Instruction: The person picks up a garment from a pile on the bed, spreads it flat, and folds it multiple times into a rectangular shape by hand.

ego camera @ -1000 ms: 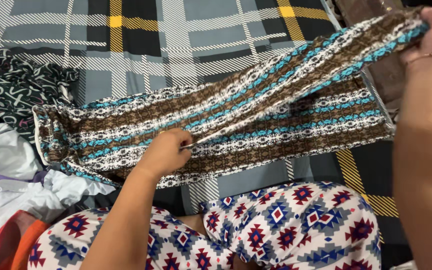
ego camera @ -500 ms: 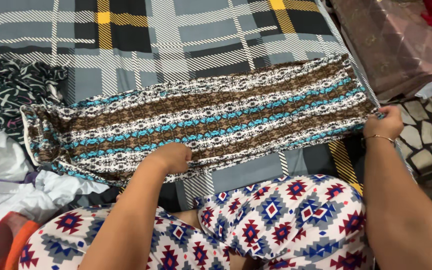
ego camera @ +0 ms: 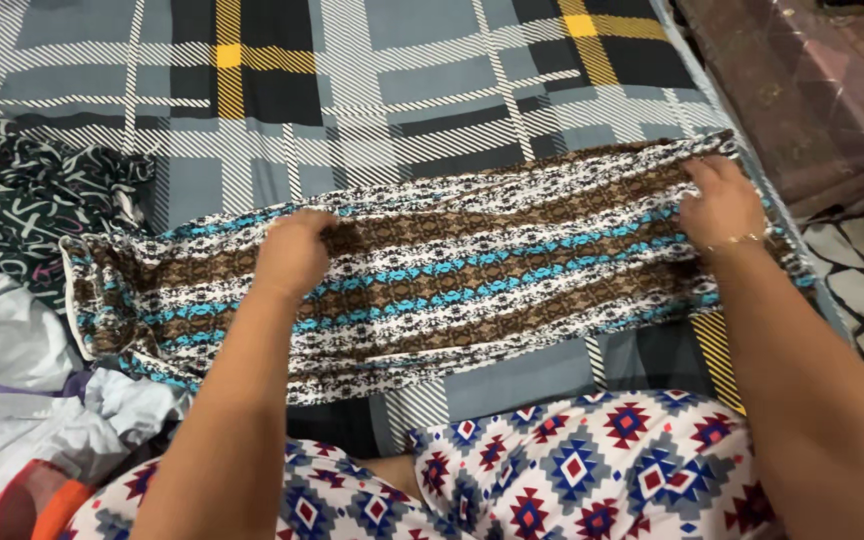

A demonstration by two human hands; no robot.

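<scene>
Both forearms reach away from the body across the lap. The left hand (ego camera: 294,250), knuckles up and fingers curled, pinches the far edge of a long brown, white and turquoise patterned cloth garment (ego camera: 472,265) near its middle. The right hand (ego camera: 720,203), wearing a thin gold bracelet (ego camera: 735,241), presses palm down on the garment's right end, fingers bent over its far edge. The garment lies flat, stretched left to right on a grey, black and yellow plaid bedsheet (ego camera: 372,70). A dark printed cloth (ego camera: 32,190) lies just left of it, white clothes (ego camera: 12,400) nearer.
</scene>
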